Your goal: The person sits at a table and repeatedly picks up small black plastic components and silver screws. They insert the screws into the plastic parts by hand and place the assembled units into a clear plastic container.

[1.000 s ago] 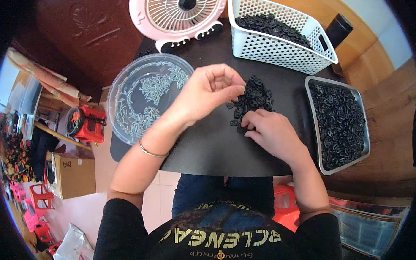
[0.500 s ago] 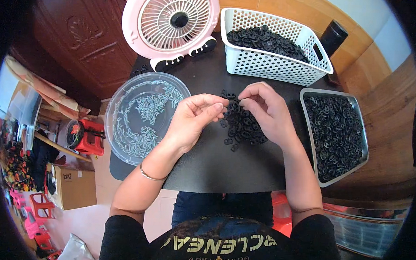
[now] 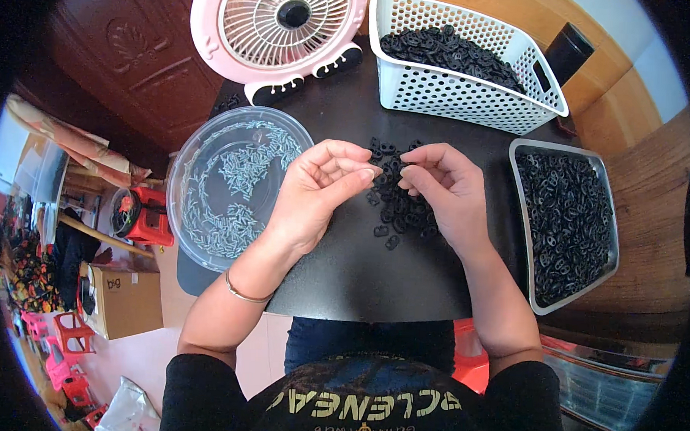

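Note:
Above a loose pile of small black plastic pieces with two holes (image 3: 406,211), my two hands face each other with a small gap between the fingertips. The thumb and forefinger of my left hand (image 3: 315,190) come together in a pinch. My right hand (image 3: 458,190) pinches in the same way, its other fingers curled. Whatever lies between the fingertips of either hand is too small or hidden to name. Left of my left hand stands a round clear plastic tub (image 3: 179,210) holding many short silvery screw-like pins (image 3: 244,170).
A metal tray (image 3: 521,222) of black pieces lies at the right. Behind are a white perforated basket (image 3: 470,106) with more pieces, a pink fan (image 3: 215,28) and a black cylinder (image 3: 569,55). A cardboard box (image 3: 129,303) and red stools (image 3: 153,220) stand on the floor at left.
My fingertips have moved slightly apart, the right hand shifting a little to the right. The whole view has tilted slightly. Both hands keep their pinch.

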